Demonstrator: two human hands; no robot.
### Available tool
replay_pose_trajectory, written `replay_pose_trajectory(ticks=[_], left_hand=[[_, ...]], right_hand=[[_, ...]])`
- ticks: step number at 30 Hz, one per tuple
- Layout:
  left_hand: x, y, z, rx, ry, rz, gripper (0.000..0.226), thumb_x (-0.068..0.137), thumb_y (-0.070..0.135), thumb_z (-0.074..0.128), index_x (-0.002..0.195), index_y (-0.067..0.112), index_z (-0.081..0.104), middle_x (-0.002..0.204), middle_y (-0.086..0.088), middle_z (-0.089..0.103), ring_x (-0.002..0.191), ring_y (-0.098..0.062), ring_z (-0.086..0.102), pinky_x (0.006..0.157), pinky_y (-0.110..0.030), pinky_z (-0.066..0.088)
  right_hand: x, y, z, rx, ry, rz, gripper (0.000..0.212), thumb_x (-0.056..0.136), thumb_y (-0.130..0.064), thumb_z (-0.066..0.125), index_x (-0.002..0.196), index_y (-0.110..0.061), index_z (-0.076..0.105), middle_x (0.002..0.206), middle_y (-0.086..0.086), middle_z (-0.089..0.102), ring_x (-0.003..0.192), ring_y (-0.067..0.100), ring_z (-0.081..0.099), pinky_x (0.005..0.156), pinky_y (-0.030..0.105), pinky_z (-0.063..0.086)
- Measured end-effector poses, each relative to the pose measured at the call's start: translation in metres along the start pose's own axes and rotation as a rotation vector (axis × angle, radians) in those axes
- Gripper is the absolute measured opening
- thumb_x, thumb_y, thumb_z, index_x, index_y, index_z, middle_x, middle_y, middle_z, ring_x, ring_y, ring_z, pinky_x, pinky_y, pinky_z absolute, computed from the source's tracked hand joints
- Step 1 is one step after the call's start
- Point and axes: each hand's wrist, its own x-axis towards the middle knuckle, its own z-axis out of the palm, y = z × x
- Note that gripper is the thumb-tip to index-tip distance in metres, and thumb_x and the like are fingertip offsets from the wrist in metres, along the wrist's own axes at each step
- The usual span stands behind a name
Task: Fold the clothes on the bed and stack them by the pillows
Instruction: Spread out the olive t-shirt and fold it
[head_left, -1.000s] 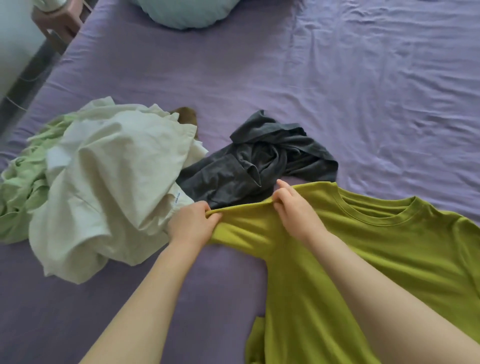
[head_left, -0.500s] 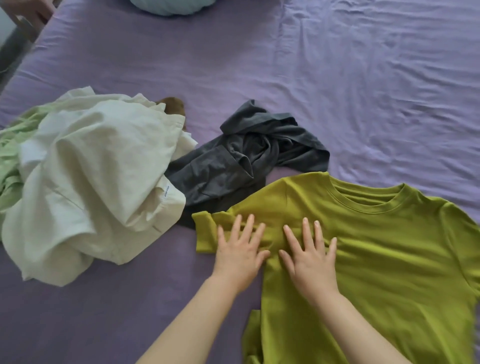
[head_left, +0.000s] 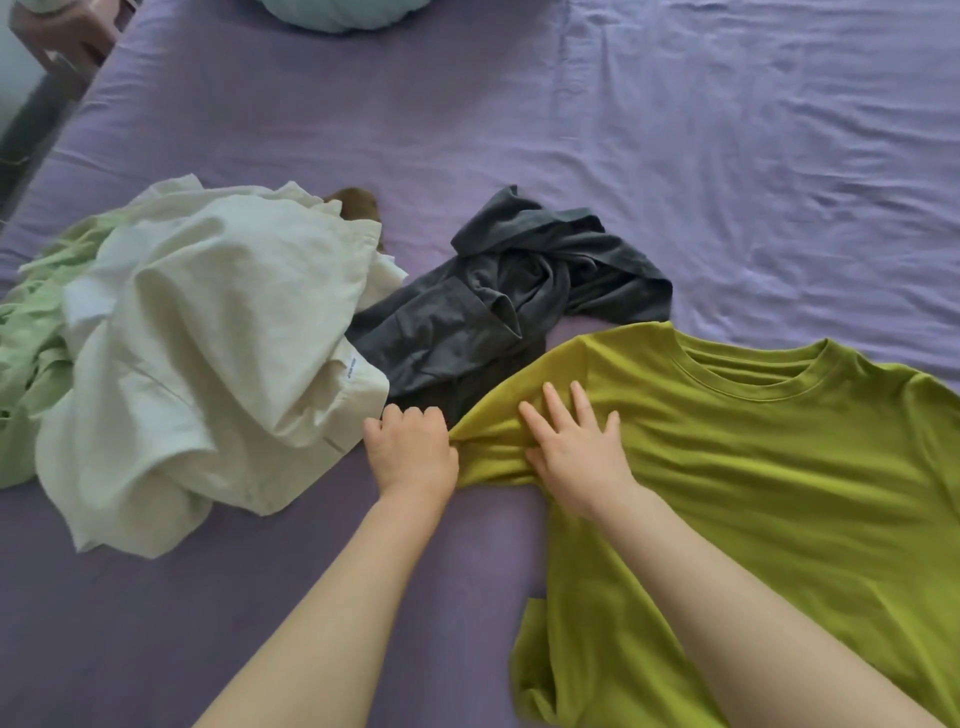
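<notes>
An olive-green t-shirt (head_left: 753, 493) lies spread on the purple bed sheet (head_left: 675, 156), collar toward the far side. My left hand (head_left: 410, 452) grips the bunched end of its left sleeve, fingers curled. My right hand (head_left: 576, 452) presses flat on the shirt near the shoulder, fingers spread. A crumpled dark grey garment (head_left: 498, 312) lies just beyond the sleeve. A cream shirt (head_left: 208, 353) is heaped to the left over a light green garment (head_left: 31, 353).
A pale blue pillow (head_left: 343, 13) sits at the head of the bed, top centre. A small brown item (head_left: 358, 205) peeks out behind the cream shirt. A pink bedside stand (head_left: 62, 36) is at the top left, beyond the bed's left edge.
My left hand went from lying flat on the sleeve to gripping its bunched end. My right hand stayed flat and shifted slightly toward the shoulder. The sleeve is now gathered.
</notes>
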Motion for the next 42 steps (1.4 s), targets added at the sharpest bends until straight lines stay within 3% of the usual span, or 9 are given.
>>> replay_pose_trajectory(ticks=[7,14,17,20,24,29,32,37,42], left_hand=[[-0.011,-0.021,-0.016,-0.829,-0.054,0.042,0.009,0.081,0.024,0.058,0.081,0.021,0.049,0.069,0.005,0.054,0.069,-0.018,0.052,0.057,-0.031,0.040],[-0.003,-0.026,-0.001,-0.244,-0.023,0.012,0.041,0.093,0.036,0.054,0.129,0.021,0.041,0.117,-0.001,0.051,0.100,-0.024,0.057,0.068,-0.033,0.042],[-0.017,-0.015,-0.001,0.013,0.199,0.152,0.049,0.082,0.022,0.066,0.128,0.020,0.050,0.115,-0.004,0.054,0.100,-0.025,0.054,0.076,-0.034,0.043],[-0.050,0.011,0.007,-0.121,0.382,0.327,0.022,0.067,0.017,0.077,0.086,0.017,0.067,0.079,-0.003,0.060,0.070,-0.025,0.059,0.057,-0.033,0.044],[-0.116,0.044,0.027,-0.281,0.146,0.376,0.028,0.066,0.035,0.082,0.061,0.021,0.059,0.058,0.003,0.056,0.050,-0.020,0.057,0.045,-0.026,0.041],[-0.180,0.066,0.051,-0.350,0.006,0.316,0.042,0.065,0.049,0.081,0.091,0.018,0.070,0.074,0.002,0.062,0.065,-0.018,0.062,0.052,-0.026,0.050],[-0.205,0.073,0.059,-0.422,-0.091,0.162,0.066,0.087,0.056,0.052,0.139,0.018,0.039,0.128,0.000,0.045,0.116,-0.018,0.048,0.092,-0.029,0.043],[-0.241,0.083,0.061,-0.633,-0.078,-0.100,0.054,0.080,0.038,0.072,0.117,0.003,0.053,0.119,-0.013,0.048,0.114,-0.029,0.046,0.095,-0.035,0.038],[-0.268,0.085,0.065,-0.573,-0.162,-0.230,0.034,0.083,0.023,0.071,0.107,0.000,0.061,0.120,-0.016,0.052,0.111,-0.034,0.044,0.086,-0.042,0.042]], right_hand=[[-0.015,-0.006,0.008,-0.029,0.112,0.117,0.060,0.095,-0.054,0.025,0.148,-0.037,0.002,0.159,0.005,-0.002,0.144,0.031,-0.011,0.110,0.061,0.007],[-0.007,-0.013,0.013,-0.074,0.056,0.181,0.080,0.083,-0.076,0.017,0.147,-0.036,-0.010,0.158,0.007,-0.012,0.143,0.033,-0.018,0.109,0.063,0.005],[-0.014,-0.012,0.011,-0.040,0.095,0.154,0.080,0.085,-0.073,0.022,0.148,-0.034,-0.009,0.158,0.007,-0.010,0.144,0.031,-0.015,0.111,0.058,0.006],[-0.044,-0.003,0.012,0.021,0.161,0.108,0.071,0.092,-0.058,0.035,0.150,-0.031,0.006,0.159,0.008,0.003,0.146,0.030,-0.003,0.113,0.052,0.010],[-0.120,0.036,0.033,0.044,0.111,0.250,0.056,0.095,-0.049,0.034,0.143,-0.022,0.037,0.152,0.015,0.028,0.141,0.037,0.022,0.109,0.056,0.028],[-0.215,0.077,0.063,0.027,0.055,0.352,0.079,0.095,-0.055,-0.001,0.125,-0.018,0.061,0.133,0.018,0.054,0.121,0.042,0.051,0.090,0.060,0.043],[-0.249,0.093,0.074,0.015,0.118,0.340,0.078,0.095,-0.055,0.000,0.122,-0.016,0.063,0.130,0.019,0.056,0.120,0.043,0.052,0.089,0.062,0.042],[-0.295,0.127,0.075,0.251,0.364,0.720,0.055,0.088,-0.029,0.059,0.134,-0.002,0.047,0.141,0.031,0.038,0.131,0.047,0.035,0.102,0.061,0.030],[-0.328,0.146,0.079,0.434,0.217,0.930,0.066,0.091,-0.026,0.057,0.144,-0.002,0.025,0.140,0.021,0.043,0.130,0.034,0.039,0.103,0.043,0.028]])
